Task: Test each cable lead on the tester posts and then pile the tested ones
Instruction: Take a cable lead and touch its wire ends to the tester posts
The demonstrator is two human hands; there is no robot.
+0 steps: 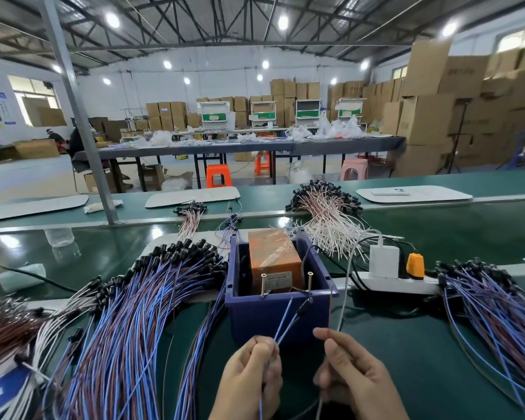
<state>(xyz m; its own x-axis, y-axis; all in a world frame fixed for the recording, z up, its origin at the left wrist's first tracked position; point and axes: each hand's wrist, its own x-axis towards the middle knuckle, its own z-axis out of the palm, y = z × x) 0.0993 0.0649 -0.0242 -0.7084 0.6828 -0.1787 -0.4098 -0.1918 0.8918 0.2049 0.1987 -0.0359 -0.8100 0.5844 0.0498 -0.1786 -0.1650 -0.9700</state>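
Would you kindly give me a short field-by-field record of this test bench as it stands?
left hand: pinches a blue lead, its ends pointing toward the tester
right hand: beside it, fingers curled; grip unclear
tester: orange box inside a blue bin, two screw posts at the front
left pile: blue and brown leads, left of the bin
right pile: blue leads, far right
power strip: white, right of the bin
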